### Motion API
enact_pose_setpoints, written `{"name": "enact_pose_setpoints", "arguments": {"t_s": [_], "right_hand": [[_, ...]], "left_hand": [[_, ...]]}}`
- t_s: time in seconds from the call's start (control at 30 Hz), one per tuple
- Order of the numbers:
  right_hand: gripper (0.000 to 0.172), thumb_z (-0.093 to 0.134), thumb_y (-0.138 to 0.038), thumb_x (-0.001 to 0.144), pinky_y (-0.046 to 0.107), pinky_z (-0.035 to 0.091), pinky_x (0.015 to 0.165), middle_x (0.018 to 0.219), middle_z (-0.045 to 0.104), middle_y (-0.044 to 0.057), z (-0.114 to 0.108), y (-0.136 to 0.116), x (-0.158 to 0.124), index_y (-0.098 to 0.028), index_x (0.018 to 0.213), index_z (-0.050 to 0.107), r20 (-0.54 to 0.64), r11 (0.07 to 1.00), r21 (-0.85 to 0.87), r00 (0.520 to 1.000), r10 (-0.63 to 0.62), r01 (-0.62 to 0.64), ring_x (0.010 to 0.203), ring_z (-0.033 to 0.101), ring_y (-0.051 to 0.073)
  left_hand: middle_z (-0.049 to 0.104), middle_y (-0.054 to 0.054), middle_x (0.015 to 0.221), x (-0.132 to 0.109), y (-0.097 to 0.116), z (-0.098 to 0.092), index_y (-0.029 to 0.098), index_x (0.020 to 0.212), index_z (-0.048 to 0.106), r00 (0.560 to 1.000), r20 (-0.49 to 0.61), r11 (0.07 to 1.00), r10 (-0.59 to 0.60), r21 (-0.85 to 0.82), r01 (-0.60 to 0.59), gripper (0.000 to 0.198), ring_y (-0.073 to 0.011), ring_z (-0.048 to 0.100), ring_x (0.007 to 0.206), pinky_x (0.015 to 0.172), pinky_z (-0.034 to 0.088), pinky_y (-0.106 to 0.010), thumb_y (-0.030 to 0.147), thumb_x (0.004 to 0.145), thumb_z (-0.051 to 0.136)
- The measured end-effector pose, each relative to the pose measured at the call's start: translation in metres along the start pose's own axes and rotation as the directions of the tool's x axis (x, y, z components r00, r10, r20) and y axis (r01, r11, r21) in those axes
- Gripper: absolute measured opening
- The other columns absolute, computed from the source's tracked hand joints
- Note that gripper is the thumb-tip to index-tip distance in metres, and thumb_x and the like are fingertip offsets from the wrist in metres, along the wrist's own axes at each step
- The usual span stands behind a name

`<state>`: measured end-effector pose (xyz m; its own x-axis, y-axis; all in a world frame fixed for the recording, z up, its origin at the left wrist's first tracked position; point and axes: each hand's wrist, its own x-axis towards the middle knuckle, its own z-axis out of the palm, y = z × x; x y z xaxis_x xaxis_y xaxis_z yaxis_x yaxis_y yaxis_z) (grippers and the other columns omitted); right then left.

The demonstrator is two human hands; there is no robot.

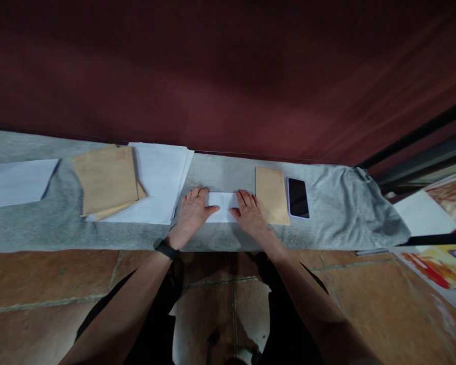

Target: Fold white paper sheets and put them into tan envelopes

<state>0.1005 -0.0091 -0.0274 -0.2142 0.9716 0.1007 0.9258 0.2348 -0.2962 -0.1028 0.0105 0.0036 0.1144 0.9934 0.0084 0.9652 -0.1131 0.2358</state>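
Observation:
A folded white sheet of paper point(223, 208) lies flat on the grey cloth in front of me. My left hand point(193, 207) rests on its left end, palm down, fingers stretched and thumb lying on the paper. On the right end lies my right hand point(248, 209), also flat, with its thumb pointing inward across the sheet. Just right of that hand is a single brown envelope point(272, 196), partly touched or overlapped by the hand's edge. To the left of my left hand spreads a stack of white paper point(161, 175).
Several brown envelopes point(108, 180) overlap the paper stack's left side. Another folded white sheet point(19, 182) lies at the far left. A phone point(298, 198) sits beside the single envelope. Grey cloth point(338, 213) covers the narrow surface, and a dark red curtain-like backdrop point(228, 101) rises behind it.

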Motion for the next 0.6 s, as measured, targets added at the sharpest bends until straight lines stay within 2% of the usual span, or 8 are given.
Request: {"name": "enact_pose_setpoints", "arguments": {"t_s": [0.27,0.6], "right_hand": [[0.062,0.059,-0.035,0.100,0.050,0.028,0.122,0.155,0.048,0.019,-0.0007,-0.0002,0.0012,-0.011,0.154,0.041,-0.016,1.000,0.005,1.000,-0.014,0.015,0.143,0.042,0.032],[0.063,0.060,-0.034,0.099,0.048,0.029,0.123,0.149,0.051,0.019,-0.0050,-0.0024,0.0013,-0.010,0.153,0.043,-0.010,1.000,0.010,1.000,-0.016,0.016,0.139,0.044,0.031]], "left_hand": [[0.062,-0.014,0.127,0.0006,-0.0029,0.0072,0.018,0.128,0.056,0.999,-0.048,1.000,0.014,0.006,-0.014,0.057,-0.0347,0.058,0.118,0.096,0.045,-0.043,0.048,0.084,0.075],[0.065,-0.015,0.124,-0.0033,-0.0014,0.0029,0.017,0.126,0.054,0.997,-0.053,0.999,0.049,0.014,-0.048,0.053,-0.0348,0.059,0.119,0.097,0.046,-0.044,0.044,0.085,0.075]]}}
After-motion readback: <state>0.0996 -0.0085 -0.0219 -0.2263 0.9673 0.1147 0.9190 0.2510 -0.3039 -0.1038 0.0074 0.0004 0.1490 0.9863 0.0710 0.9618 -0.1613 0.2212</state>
